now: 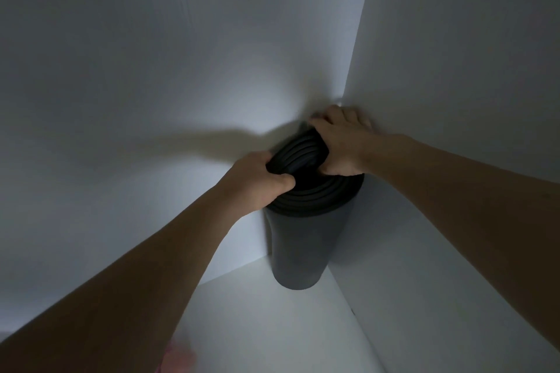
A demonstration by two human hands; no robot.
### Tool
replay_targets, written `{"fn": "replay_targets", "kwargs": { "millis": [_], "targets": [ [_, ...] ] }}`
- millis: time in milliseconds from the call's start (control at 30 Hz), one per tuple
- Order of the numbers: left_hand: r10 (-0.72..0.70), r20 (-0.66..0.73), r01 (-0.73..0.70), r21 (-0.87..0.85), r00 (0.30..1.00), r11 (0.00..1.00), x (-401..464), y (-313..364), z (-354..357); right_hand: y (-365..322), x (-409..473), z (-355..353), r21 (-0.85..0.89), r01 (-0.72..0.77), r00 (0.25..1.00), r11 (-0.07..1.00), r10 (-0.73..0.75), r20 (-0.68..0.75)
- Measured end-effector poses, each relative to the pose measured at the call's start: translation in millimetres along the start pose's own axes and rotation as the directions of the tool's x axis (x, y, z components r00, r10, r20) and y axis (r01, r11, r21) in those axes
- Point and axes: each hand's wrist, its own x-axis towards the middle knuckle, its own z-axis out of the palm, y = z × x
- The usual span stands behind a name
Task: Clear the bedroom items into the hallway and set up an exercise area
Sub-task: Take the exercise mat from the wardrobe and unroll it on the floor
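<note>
Left hand [257, 182] clenched on near-left rim of rolled mat [306, 221]. Right hand [339, 145] grasped far-right rim. Mat stood upright on floor [272, 327], in corner between two white walls [151, 70].

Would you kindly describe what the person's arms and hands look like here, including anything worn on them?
Both forearms are bare right to the frame edges: no sleeves show. The left hand and the right hand wear no gloves, and no watch, bracelet or ring is visible. The dim light hides finer details.
</note>
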Motion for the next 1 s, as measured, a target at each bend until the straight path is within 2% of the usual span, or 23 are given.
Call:
{"fn": "replay_targets", "kwargs": {
  "millis": [67, 133, 167, 267, 300, 400, 500, 800, 1000],
  "targets": [
    [-0.005, 0.0, 0.005, -0.012, 1.0, 1.0, -4, -2, 1, -4, -3, -3, -0.147, 0.046, 0.999, 0.988, -0.049, -0.016],
    [-0.024, 0.007, 0.024, -0.011, 1.0, 1.0, -8, -3, 2, -10, -9, -4, -0.194, 0.095, 0.995, 0.976, -0.091, 0.031],
    [-0.03, 0.007, 0.03, 0.0, 1.0, 1.0, -10, -3, 4, -13, -14, -2, -0.153, 0.104, 0.994, 0.983, -0.099, 0.042],
    [-0.027, -0.023, 0.028, 0.034, 0.999, 0.999, -23, -7, 13, -21, -36, 5, 0.201, 0.017, 0.995, 0.979, -0.037, 0.095],
    [-0.02, -0.035, 0.021, 0.042, 0.999, 0.999, -30, -10, 18, -22, -44, 10, 0.266, 0.013, 0.994, 0.964, -0.042, 0.103],
    [0.006, -0.038, -0.002, 0.086, 0.999, 0.996, -58, -16, 34, -27, -72, 25, 0.292, 0.04, 0.988, 0.956, -0.082, 0.133],
    [0.03, 0.004, -0.031, 0.139, 1.0, 0.99, -89, -18, 44, -34, -107, 32, 0.29, 0.005, 0.989, 0.957, -0.047, 0.138],
    [0.038, -0.012, -0.035, 0.2, 0.999, 0.979, -253, -34, 115, -64, -298, 81, 0.312, -0.076, 0.99, 0.947, 0.034, 0.136],
    [0.043, -0.031, -0.033, 0.275, 0.999, 0.961, -370, 27, 109, -79, -421, 19, 0.288, -0.114, 0.984, 0.951, 0.067, 0.167]
  ]
}}
